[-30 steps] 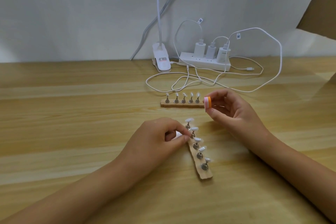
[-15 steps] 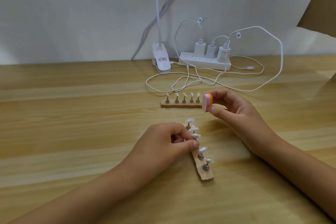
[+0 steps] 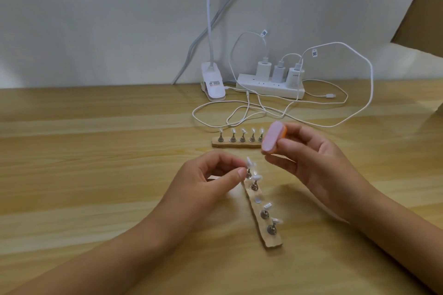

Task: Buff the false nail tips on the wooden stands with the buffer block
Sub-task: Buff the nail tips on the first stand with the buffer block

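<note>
The near wooden stand (image 3: 269, 240) lies slantwise on the table, with nail tips on metal pegs. Its middle slot (image 3: 258, 200) is bare and shows only a round metal disc. My left hand (image 3: 203, 184) pinches one nail tip on its peg (image 3: 249, 169) between thumb and fingers, just above the stand's far end. My right hand (image 3: 318, 165) grips the pink and orange buffer block (image 3: 273, 137) a little above and to the right of that tip, apart from it. A second wooden stand (image 3: 236, 144) with several nail tips lies behind, its right end hidden by the block.
At the back stand a white power strip (image 3: 268, 87) with three chargers and a white clip lamp (image 3: 46, 85). Loose white cables (image 3: 239, 112) loop over the wooden table (image 3: 96, 175) just behind the far stand. A brown board (image 3: 429, 7) leans at the upper right.
My left hand has pulled a peg with its nail tip out of the near stand's middle slot and raised it. My right hand has turned the buffer block's pink face toward me.
</note>
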{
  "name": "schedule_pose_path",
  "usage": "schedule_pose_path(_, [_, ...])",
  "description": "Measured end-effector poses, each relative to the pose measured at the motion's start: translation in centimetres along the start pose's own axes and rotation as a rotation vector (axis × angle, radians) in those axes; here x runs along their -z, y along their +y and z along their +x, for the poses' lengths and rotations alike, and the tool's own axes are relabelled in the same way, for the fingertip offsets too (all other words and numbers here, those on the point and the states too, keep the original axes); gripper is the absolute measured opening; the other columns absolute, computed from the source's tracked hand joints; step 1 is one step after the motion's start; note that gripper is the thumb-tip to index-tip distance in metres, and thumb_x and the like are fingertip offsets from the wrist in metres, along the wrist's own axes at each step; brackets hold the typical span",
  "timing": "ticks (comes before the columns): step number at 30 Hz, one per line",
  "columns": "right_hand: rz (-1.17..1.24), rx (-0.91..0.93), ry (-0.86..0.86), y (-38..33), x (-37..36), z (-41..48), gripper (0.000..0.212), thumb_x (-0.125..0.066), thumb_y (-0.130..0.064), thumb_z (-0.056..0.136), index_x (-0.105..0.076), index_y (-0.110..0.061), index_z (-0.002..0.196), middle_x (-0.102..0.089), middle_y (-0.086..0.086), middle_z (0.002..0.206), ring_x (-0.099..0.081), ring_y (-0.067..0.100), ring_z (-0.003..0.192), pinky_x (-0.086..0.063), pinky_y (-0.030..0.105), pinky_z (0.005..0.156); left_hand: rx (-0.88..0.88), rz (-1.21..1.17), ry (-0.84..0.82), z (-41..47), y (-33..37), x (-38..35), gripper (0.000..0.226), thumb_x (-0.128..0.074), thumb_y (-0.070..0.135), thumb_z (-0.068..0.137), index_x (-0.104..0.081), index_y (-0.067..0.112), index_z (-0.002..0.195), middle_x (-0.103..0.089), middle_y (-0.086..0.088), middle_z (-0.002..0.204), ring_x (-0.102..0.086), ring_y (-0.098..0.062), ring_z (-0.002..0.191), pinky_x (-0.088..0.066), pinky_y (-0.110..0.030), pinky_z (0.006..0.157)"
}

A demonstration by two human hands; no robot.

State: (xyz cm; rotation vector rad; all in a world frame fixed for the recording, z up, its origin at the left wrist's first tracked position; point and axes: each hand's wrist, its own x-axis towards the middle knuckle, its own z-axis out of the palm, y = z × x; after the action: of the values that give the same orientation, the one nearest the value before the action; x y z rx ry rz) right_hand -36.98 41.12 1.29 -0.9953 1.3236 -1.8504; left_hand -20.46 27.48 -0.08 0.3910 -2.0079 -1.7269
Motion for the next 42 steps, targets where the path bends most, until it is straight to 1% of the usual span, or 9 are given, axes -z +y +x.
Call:
schedule_pose_path(4, [-0.461,0.312,-0.092,0.30,-0.69,-0.86,0.036,-0.070,-0.016,0.090,-0.054,-0.020,0.122,-0.067,-0.001,0.101,-0.068,0.017,0.097,-0.053,0.025,0.089,-0.011,0.014,0.005,0.06,-0.05,0.05,0.006,-0.075,0.034,0.078,-0.073,0.033,0.084,-0.071,0.013,0.080,-0.061,0.000,0.076,-0.049,-0.018,0.073])
schedule_pose_path(7, [-0.545,0.429,-0.144,0.52,-0.95,-1.16,0.030,-0.066,-0.021,0.093,-0.053,-0.020,0.121,-0.066,-0.004,0.107,-0.068,0.016,0.101,-0.053,0.024,0.091,-0.020,0.024,-0.001,0.08,-0.18,0.05,0.004,-0.074,0.035,0.077,-0.072,0.035,0.081,-0.071,0.013,0.080,-0.063,-0.001,0.077,-0.049,-0.026,0.077])
schedule_pose_path(10, [-0.590,0.440,-0.171,0.50,-1.05,-1.09,0.029,-0.065,-0.024,0.092,-0.055,-0.020,0.119,-0.066,-0.005,0.107,-0.069,0.016,0.100,-0.054,0.027,0.090,-0.029,0.025,-0.002,0.11,-0.16,0.00,0.004,-0.071,0.035,0.076,-0.072,0.035,0.080,-0.071,0.012,0.080,-0.063,-0.001,0.077,-0.051,-0.026,0.077])
schedule_pose_path(15, [-0.651,0.483,-0.174,0.48,-0.92,-1.10,0.030,-0.065,-0.020,0.092,-0.059,-0.018,0.121,-0.067,-0.003,0.107,-0.068,0.021,0.099,-0.054,0.029,0.091,-0.059,0.036,-0.008,0.01,-0.28,0.03,0.005,-0.072,0.026,0.081,-0.072,0.031,0.080,-0.071,0.012,0.078,-0.063,0.001,0.075,-0.047,-0.013,0.070])
schedule_pose_path(21, [-0.743,0.469,-0.206,0.55,-0.52,-0.77,0.030,-0.067,-0.013,0.093,-0.062,-0.017,0.123,-0.065,0.000,0.109,-0.066,0.023,0.099,-0.055,0.039,0.087,-0.071,0.051,-0.014,-0.06,-0.29,0.02,0.013,-0.073,0.016,0.085,-0.071,0.027,0.080,-0.069,0.011,0.078,-0.062,0.000,0.075,-0.048,-0.015,0.070])
schedule_pose_path(25, [-0.831,0.595,-0.207,0.46,-0.55,-0.81,0.032,-0.066,-0.015,0.094,-0.062,-0.019,0.125,-0.063,0.001,0.111,-0.063,0.021,0.102,-0.051,0.029,0.090,-0.076,0.052,-0.024,-0.04,-0.22,-0.01,0.005,-0.071,0.026,0.081,-0.072,0.025,0.086,-0.071,0.009,0.083,-0.064,-0.001,0.079,-0.051,-0.017,0.073])
schedule_pose_path(30, [-0.927,0.588,-0.199,0.53,-0.45,-0.82,0.031,-0.062,-0.010,0.093,-0.064,-0.017,0.124,-0.060,0.005,0.110,-0.060,0.013,0.109,-0.047,0.022,0.094,-0.063,0.052,-0.042,-0.04,-0.32,-0.02,0.007,-0.068,0.029,0.080,-0.072,0.030,0.086,-0.069,0.013,0.080,-0.062,-0.001,0.078,-0.049,-0.016,0.072])
schedule_pose_path(39, [-0.924,0.638,-0.249,0.63,-1.19,-1.17,0.029,-0.063,-0.011,0.095,-0.064,-0.015,0.124,-0.058,0.007,0.106,-0.059,0.016,0.102,-0.047,0.024,0.089,-0.072,0.051,-0.062,0.07,-0.29,-0.08,0.012,-0.069,0.041,0.080,-0.071,0.031,0.086,-0.067,0.012,0.079,-0.062,-0.002,0.076,-0.050,-0.017,0.071])
schedule_pose_path(42, [-0.876,0.555,-0.156,0.60,-1.15,-0.97,0.031,-0.064,-0.018,0.093,-0.065,-0.017,0.123,-0.059,0.006,0.103,-0.060,0.013,0.100,-0.047,0.022,0.090,-0.055,0.048,-0.049,0.02,-0.31,-0.09,0.006,-0.068,0.030,0.082,-0.071,0.027,0.085,-0.067,0.012,0.079,-0.062,-0.002,0.075,-0.048,-0.014,0.070])
